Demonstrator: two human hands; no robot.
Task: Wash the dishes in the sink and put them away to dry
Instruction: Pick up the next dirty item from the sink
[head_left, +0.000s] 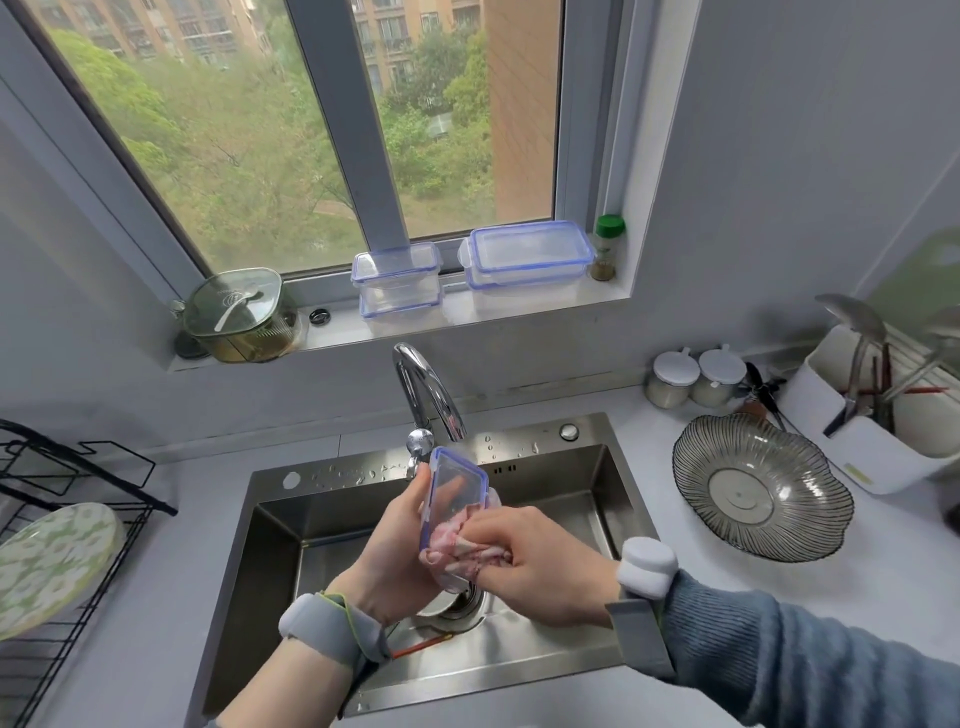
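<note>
Clear plastic container lid with a blue rim is held tilted on edge over the stainless steel sink, just below the spout of the curved chrome tap. A person's left hand grips the lid from the left, thumb on its left edge and fingers curled behind it, visible through the plastic. The right hand has its fingers curled tight round a pink and white dishcloth, pressing it against the lid's lower end. Both wrists wear grey bands, and the right arm is in a blue knitted sleeve. An orange-handled utensil lies in the basin near the drain, partly hidden by the left wrist.

On the far windowsill stand two stacked clear containers with blue-rimmed lids, a wider clear container with a blue-rimmed lid to their right, a small green-capped bottle at the right end and a green glass-lidded pot at the left end. To the left of the sink a black wire drying rack holds a green and white patterned plate. To the right, on the pale counter, sits a ribbed smoked-glass bowl; beyond it are two white-lidded jars and a white utensil holder with ladles.
</note>
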